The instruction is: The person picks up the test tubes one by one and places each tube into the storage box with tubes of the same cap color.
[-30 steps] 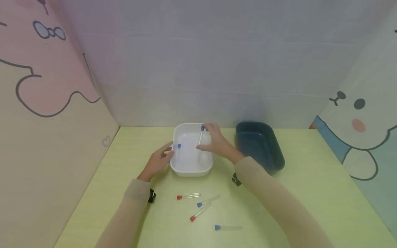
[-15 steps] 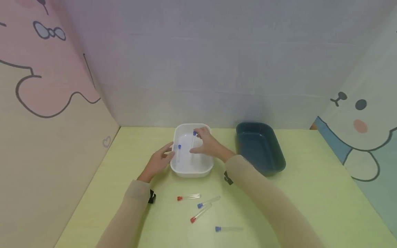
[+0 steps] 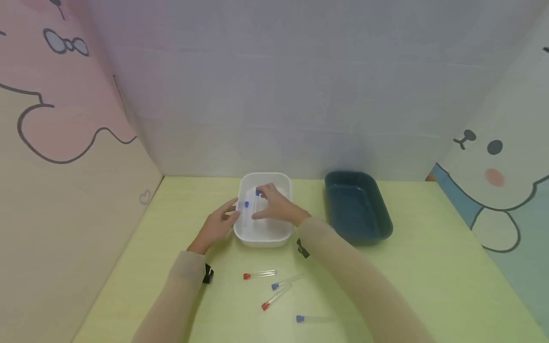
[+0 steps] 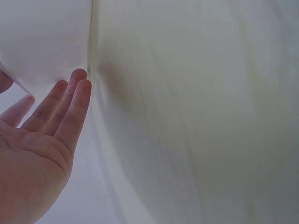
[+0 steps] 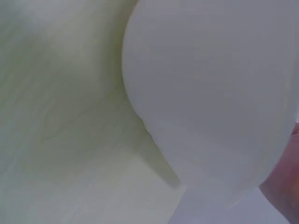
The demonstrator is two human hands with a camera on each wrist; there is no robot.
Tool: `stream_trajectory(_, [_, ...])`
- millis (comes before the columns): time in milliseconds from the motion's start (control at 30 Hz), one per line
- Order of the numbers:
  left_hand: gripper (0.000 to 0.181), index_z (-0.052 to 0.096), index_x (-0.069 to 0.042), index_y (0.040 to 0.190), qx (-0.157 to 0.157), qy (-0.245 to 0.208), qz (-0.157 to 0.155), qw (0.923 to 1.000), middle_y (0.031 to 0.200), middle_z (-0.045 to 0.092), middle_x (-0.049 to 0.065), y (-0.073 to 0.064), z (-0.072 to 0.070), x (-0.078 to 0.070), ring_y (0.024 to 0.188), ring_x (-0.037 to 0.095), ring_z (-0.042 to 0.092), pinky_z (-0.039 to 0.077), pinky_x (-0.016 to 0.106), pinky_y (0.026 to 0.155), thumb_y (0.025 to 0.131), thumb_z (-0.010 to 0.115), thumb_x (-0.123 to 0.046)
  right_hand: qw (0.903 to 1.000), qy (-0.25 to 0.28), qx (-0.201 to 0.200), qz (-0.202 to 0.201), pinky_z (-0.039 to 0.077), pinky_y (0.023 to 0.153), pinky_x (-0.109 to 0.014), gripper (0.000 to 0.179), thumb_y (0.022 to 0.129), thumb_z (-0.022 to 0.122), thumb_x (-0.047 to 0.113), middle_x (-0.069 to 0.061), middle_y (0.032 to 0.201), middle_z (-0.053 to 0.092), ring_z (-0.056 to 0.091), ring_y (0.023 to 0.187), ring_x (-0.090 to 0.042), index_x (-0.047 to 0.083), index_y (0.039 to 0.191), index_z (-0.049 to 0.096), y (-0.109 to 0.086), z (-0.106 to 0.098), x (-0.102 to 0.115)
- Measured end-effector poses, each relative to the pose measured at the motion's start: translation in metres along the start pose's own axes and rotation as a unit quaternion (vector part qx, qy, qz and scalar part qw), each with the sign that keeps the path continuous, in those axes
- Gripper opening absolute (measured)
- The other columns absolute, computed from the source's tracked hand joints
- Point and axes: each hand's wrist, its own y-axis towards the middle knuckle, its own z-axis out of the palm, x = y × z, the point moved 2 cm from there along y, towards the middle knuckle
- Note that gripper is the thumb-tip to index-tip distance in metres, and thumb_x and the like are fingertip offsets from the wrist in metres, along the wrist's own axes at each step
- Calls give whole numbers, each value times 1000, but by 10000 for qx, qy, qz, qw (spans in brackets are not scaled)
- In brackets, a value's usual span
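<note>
A white basin (image 3: 266,242) stands on the table, and my left hand (image 3: 214,227) rests against its left wall. In the left wrist view the fingers (image 4: 74,112) lie nearly straight on that wall. Over the basin floor, my right hand (image 3: 279,206) holds a clear test tube with a blue cap (image 3: 257,193), fingers at the cap end and thumb towards the other end. To its left a second blue-capped test tube (image 3: 246,204) lies inside the basin. The right wrist view shows mostly the basin's outer wall (image 5: 210,93); the held tube is hidden there.
A dark blue basin (image 3: 360,209) stands to the right. In front lie two red-capped test tubes, one sideways (image 3: 259,274) and one slanted (image 3: 276,296), plus two blue-capped ones, a slanted tube (image 3: 286,281) and a nearer tube (image 3: 313,318). Walls border the table behind and at both sides.
My right hand has moved left and nearer with the blue-capped test tube, from the basin's right side to beside the tube lying in it. The left hand has stayed at the wall.
</note>
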Motion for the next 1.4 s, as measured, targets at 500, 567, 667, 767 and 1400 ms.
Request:
stream_trajectory(500, [57, 34, -25, 162, -49, 108, 112, 9999, 155, 52, 18, 4, -2, -3, 129, 40, 63, 55, 54, 104, 109, 50, -37, 9977, -588, 177, 285, 40, 122, -44, 88, 84, 87, 27, -16, 151, 46, 47, 139, -29, 3, 155, 39, 15, 15, -6])
stream_trajectory(567, [57, 34, -26, 162, -62, 65, 112, 9999, 154, 52, 18, 4, -3, -3, 128, 40, 64, 55, 54, 104, 109, 51, -38, 9973, -630, 192, 321, 38, 124, -43, 89, 85, 86, 29, -15, 153, 45, 46, 141, -28, 3, 155, 39, 18, 18, -9])
stream_trajectory(667, [57, 34, -25, 162, -27, 36, 145, 9999, 154, 52, 19, 4, -3, -3, 128, 40, 64, 56, 53, 103, 109, 51, -37, 9962, -717, 288, 402, 35, 126, -42, 90, 86, 85, 32, -13, 155, 44, 44, 143, -26, 5, 157, 37, 21, 25, -15])
stream_trajectory(767, [58, 34, -25, 162, -12, -6, 164, 9999, 154, 53, 19, 3, -2, -2, 128, 40, 64, 57, 51, 102, 108, 51, -38, 9943, -917, 374, 402, 36, 125, -40, 88, 87, 83, 36, -9, 155, 44, 46, 142, -23, 9, 158, 37, 21, 32, -20])
stream_trajectory(1400, [57, 33, -27, 162, -10, 57, 83, 9999, 155, 51, 19, 2, -1, -1, 131, 41, 61, 56, 52, 104, 109, 50, -37, 9847, -1540, 617, 540, 35, 126, -46, 92, 91, 77, 46, -11, 162, 37, 38, 149, -28, 13, 162, 31, 22, 39, -18])
